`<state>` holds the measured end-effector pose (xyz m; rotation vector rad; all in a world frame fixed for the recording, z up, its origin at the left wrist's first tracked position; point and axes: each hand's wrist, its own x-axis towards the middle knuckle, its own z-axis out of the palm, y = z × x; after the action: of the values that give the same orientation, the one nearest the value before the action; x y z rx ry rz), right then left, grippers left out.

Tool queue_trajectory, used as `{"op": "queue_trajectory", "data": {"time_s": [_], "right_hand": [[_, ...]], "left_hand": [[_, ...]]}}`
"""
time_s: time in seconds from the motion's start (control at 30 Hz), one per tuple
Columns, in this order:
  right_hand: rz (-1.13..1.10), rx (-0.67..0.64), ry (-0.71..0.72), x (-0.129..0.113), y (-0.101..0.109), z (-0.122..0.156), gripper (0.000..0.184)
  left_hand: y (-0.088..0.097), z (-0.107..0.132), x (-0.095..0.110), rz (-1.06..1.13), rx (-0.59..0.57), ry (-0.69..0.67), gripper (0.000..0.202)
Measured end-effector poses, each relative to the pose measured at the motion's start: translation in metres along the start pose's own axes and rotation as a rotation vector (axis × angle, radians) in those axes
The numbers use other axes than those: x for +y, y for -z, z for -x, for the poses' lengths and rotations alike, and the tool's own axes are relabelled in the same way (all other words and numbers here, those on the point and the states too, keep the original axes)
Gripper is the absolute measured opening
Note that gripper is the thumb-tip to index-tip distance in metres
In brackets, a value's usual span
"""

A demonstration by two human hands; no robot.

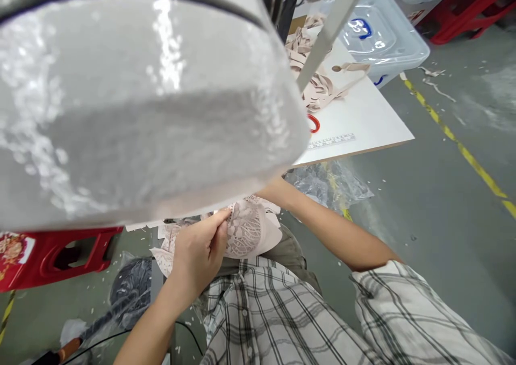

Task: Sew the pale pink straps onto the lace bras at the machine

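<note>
A large, blurred pale machine casing [161,139] fills the upper left and centre of our sight. Below it, at far left, we see a red stool [76,255] on the grey-green floor [427,209], then a dark bundle in plastic [131,287]. Further right, our left hand [197,252] pinches the edge of a pale pink lace piece [246,230] between thumb and fingers, just under the casing and in front of our checked shirt [274,306]. Our right hand [271,190] reaches in beyond the lace, its fingers hidden by the casing, so we cannot tell whether they grip anything. Past it, a white surface [374,120] carries a heap of beige strips [318,88], a red ring-shaped handle [317,123] and a clear ruler [334,140]; beside it sits a lidded translucent bin [395,34], and yellow-and-black tape [478,165] crosses the floor at far right
</note>
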<state>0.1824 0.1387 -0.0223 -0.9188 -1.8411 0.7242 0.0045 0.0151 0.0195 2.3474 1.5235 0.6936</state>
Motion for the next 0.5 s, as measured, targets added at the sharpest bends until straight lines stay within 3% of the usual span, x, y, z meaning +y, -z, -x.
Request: {"op": "queue_trajectory", "data": {"time_s": [0.27, 0.37, 0.43, 0.5], "right_hand": [[-0.087, 0.034, 0.001, 0.000, 0.001, 0.002, 0.005], [-0.089, 0.046, -0.003, 0.000, 0.001, 0.004, 0.004], [-0.098, 0.053, -0.018, -0.001, 0.000, 0.006, 0.004], [-0.099, 0.044, -0.043, -0.004, -0.001, 0.008, 0.006]], "left_hand": [[-0.004, 0.016, -0.012, -0.021, 0.034, 0.065, 0.033], [-0.010, 0.021, -0.014, -0.120, 0.169, 0.091, 0.033], [-0.017, 0.021, -0.007, -0.217, 0.305, 0.032, 0.033], [-0.027, 0.019, 0.005, -0.293, 0.344, -0.036, 0.038]]}}
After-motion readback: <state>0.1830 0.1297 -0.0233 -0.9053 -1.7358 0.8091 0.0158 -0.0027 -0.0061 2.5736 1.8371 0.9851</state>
